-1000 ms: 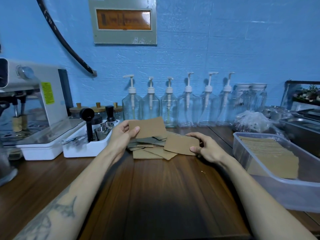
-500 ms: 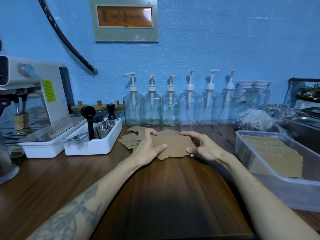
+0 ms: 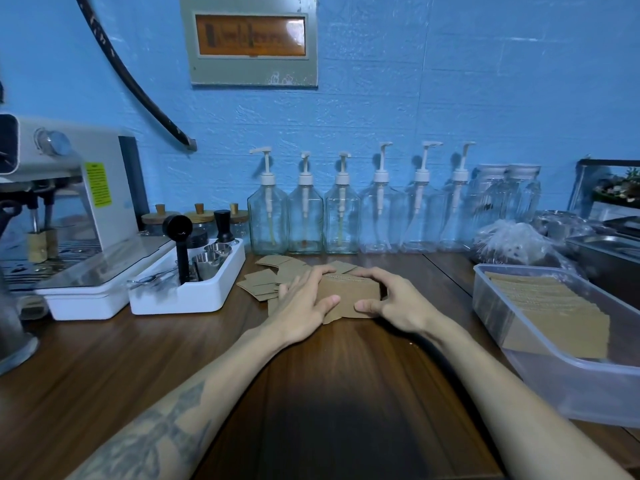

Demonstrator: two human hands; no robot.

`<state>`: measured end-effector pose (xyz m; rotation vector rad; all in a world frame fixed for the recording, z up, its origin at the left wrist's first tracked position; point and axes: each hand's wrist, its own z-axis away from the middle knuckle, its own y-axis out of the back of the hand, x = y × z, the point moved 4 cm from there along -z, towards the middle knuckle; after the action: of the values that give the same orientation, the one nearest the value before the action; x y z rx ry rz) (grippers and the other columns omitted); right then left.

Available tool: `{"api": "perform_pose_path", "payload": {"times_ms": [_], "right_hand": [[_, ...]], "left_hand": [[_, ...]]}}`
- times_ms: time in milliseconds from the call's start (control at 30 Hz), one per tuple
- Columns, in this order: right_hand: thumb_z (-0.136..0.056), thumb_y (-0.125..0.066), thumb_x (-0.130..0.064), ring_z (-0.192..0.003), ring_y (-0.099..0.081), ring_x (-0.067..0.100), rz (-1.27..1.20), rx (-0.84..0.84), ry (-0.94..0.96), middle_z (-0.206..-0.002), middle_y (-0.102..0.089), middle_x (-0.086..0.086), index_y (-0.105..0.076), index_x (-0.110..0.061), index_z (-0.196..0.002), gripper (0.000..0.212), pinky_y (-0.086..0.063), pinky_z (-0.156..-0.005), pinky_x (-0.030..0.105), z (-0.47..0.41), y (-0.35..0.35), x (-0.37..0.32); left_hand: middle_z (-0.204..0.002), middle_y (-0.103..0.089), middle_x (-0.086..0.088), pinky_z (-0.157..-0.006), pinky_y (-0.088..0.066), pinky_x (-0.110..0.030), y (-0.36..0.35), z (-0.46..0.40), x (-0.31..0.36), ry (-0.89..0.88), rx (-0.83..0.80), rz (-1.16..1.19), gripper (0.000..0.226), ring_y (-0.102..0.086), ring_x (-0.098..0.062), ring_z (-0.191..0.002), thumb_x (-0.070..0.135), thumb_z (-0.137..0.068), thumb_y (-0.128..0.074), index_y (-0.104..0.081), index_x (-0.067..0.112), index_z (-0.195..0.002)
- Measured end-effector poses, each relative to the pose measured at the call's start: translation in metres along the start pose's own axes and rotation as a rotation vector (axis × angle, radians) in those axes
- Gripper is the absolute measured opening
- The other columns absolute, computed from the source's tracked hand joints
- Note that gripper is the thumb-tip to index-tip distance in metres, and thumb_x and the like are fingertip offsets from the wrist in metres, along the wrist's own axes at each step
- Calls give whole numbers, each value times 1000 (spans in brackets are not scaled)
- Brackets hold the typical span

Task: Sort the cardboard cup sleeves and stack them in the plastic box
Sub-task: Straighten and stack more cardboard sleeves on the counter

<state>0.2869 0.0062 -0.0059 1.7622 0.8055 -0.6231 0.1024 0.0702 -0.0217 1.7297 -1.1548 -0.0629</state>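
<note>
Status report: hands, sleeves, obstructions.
Both hands, left and right, grip a sleeve stack. Loose sleeves behind. Plastic box right, path unobstructed.

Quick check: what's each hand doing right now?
Left hand: grips the left end of the sleeve stack.
Right hand: grips the stack's right end.

brown sleeves (image 3: 349, 294), blue wall (image 3: 450, 81), white tray (image 3: 180, 301)
</note>
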Motion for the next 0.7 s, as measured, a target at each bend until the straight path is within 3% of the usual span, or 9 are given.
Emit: {"api": "perform_pose_path", "payload": {"times_ms": [100,200,333,433,567,700], "right_hand": [[-79,-82,-22,-100,-67,16,-15,17,-5,-113,-69,-2,-61,-35,-121,48,-55,-93,40,0,2,2],[-78,-83,-22,-100,-67,22,-36,32,-5,-116,-67,-1,-61,-38,-117,48,-55,-93,46,0,4,4],[-78,-83,-19,-105,-64,20,-28,59,-17,-115,-67,-3,-61,-41,-111,46,-52,-96,47,0,13,5],[-79,-81,-14,-105,-63,20,-23,72,-39,-113,-67,-3,-61,-39,-110,45,-51,-98,46,0,19,9],[-80,-80,-12,-101,-64,22,-25,84,-81,-109,-68,0,-62,-30,-116,44,-53,-94,40,1,22,14],[-82,-79,-12,-89,-61,19,-37,62,-112,-107,-67,2,-61,-28,-118,44,-50,-78,33,1,22,16]], "left_hand": [[-125,-43,18,-92,-24,-34,2,1,-2,30,-9,60,47,-25,7,-100,48,-95,-54,-30,47,-136],[-132,-49,11,-99,-33,-39,5,0,-6,99,-20,101,55,-36,-10,-115,58,-87,-58,-30,50,-134],[-116,-52,19,-104,-37,-39,19,-1,-8,124,40,192,65,-48,-1,-109,71,-79,-56,-39,43,-135],[-110,-50,19,-105,-39,-40,30,-3,-15,141,147,168,51,-49,-7,-113,62,-89,-52,-48,33,-132],[-124,-47,3,-104,-37,-37,36,-7,-31,200,182,-70,41,-43,-19,-125,49,-96,-50,-53,30,-133],[-148,-38,-10,-111,-31,-43,26,-9,-47,280,-32,-276,57,-36,-31,-137,57,-96,-43,-40,31,-147]]}}
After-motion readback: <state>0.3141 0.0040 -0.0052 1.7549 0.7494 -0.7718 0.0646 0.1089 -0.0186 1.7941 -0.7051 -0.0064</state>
